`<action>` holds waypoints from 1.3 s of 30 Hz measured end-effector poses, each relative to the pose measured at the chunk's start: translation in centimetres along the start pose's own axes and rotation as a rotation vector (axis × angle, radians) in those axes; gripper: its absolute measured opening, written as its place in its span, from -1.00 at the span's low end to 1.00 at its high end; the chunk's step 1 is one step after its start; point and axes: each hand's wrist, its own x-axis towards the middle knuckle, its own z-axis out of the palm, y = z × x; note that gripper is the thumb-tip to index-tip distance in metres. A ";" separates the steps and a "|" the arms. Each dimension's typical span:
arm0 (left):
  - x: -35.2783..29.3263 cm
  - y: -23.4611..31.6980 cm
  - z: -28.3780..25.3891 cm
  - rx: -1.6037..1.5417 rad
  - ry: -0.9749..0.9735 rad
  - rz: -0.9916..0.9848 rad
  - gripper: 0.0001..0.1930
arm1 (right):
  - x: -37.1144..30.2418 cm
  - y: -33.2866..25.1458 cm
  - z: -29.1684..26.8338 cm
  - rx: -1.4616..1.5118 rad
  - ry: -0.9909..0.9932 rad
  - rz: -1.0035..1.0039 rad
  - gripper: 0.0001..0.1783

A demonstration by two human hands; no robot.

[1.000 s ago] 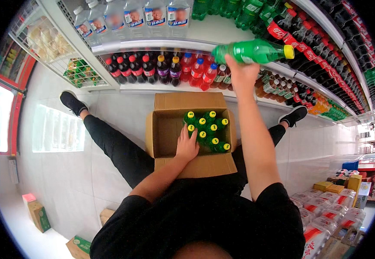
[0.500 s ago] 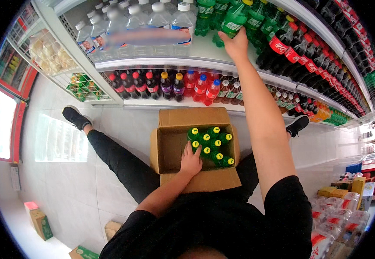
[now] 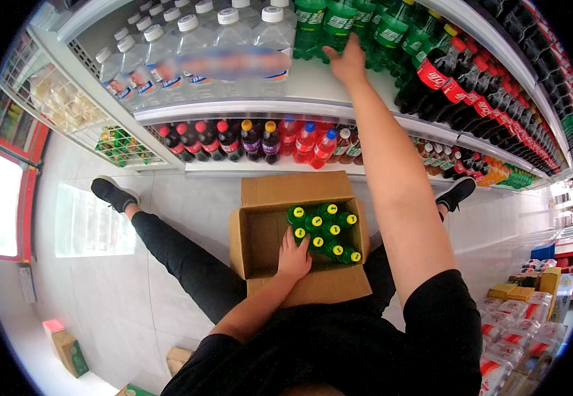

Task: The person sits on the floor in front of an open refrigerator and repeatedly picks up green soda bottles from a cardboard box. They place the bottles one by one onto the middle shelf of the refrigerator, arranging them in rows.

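Note:
Between my legs stands an open cardboard box (image 3: pixel 258 254) with several green soda bottles with yellow caps upright in its right part. My left hand (image 3: pixel 294 260) reaches into it, fingers and thumb closed around the bottle (image 3: pixel 300 233) nearest the box's bare left part. The body of that bottle is mostly hidden by the hand. My right arm stretches up to the shelf, where my right hand (image 3: pixel 348 65) has thumb and fingers apart, just in front of a green soda bottle (image 3: pixel 339 20) standing in the front of its row.
Clear water bottles (image 3: pixel 227 49) stand left of the green ones, cola bottles (image 3: pixel 445 76) to the right. The white shelf edge (image 3: pixel 247 111) runs above a lower row of dark and red drinks (image 3: pixel 306 138). Wrapped packs (image 3: pixel 510 323) are stacked at right.
The green bottle my right hand held tilted now stands in the shelf row; the hand has come off it and its fingers have spread. My left hand stays at the same bottle in the box.

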 end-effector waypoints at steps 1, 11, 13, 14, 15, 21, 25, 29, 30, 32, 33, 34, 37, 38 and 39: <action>0.0 -0.1 0.1 -0.003 0.007 0.003 -0.35 | -0.1 0.0 0.3 0.016 0.012 -0.007 -0.19; -0.2 0.2 -0.1 -0.005 -0.026 -0.018 -0.32 | -0.7 -1.8 -0.5 -0.124 -0.111 0.073 -0.11; -0.2 0.3 0.0 -0.005 -0.031 -0.019 -0.31 | -0.3 -1.3 -0.8 -0.129 -0.121 0.078 -0.11; -0.2 0.4 0.0 -0.006 -0.034 -0.019 -0.31 | -0.3 -1.1 -0.8 -0.136 -0.138 0.101 -0.12; -0.2 0.2 0.1 0.005 -0.032 -0.018 -0.31 | -0.2 -1.3 -0.6 -0.140 -0.155 0.122 -0.13; -0.3 0.0 0.2 0.012 -0.007 0.017 -0.30 | -0.4 -0.8 -0.1 -0.182 -0.206 0.110 -0.06; -0.4 0.2 -0.2 0.042 -0.067 -0.016 -0.26 | -0.8 -1.6 -1.0 -0.117 -0.251 0.115 -0.02; -0.2 0.2 -0.2 0.028 -0.106 -0.034 -0.25 | -0.3 -0.9 -4.1 0.028 -0.444 0.050 -0.05; -0.3 0.0 0.1 0.032 -0.080 -0.021 -0.27 | -0.7 -1.1 -4.8 0.033 -0.510 0.068 -0.08; -0.1 -0.4 0.6 0.039 -0.030 0.008 -0.30 | -1.2 -1.7 -5.5 -0.031 -0.574 0.122 -0.11; 0.1 -0.4 0.7 0.074 -0.048 -0.020 -0.30 | -1.9 -2.1 -5.4 -0.095 -0.575 0.161 -0.11; 0.3 -0.5 0.8 0.058 -0.058 -0.019 -0.30 | -2.4 -2.4 -5.6 -0.160 -0.573 0.200 -0.11; 0.4 -1.3 1.1 0.014 -0.036 -0.033 -0.30 | -8.4 -5.5 -8.1 0.031 -0.340 -0.038 -0.28; 0.6 -1.3 1.1 0.017 -0.038 -0.010 -0.30 | -10.5 -5.7 -9.3 0.088 -0.152 -0.174 -0.36; 0.8 -1.5 1.0 0.019 -0.041 0.001 -0.30 | -13.1 -5.6 -10.1 0.153 0.028 -0.306 -0.43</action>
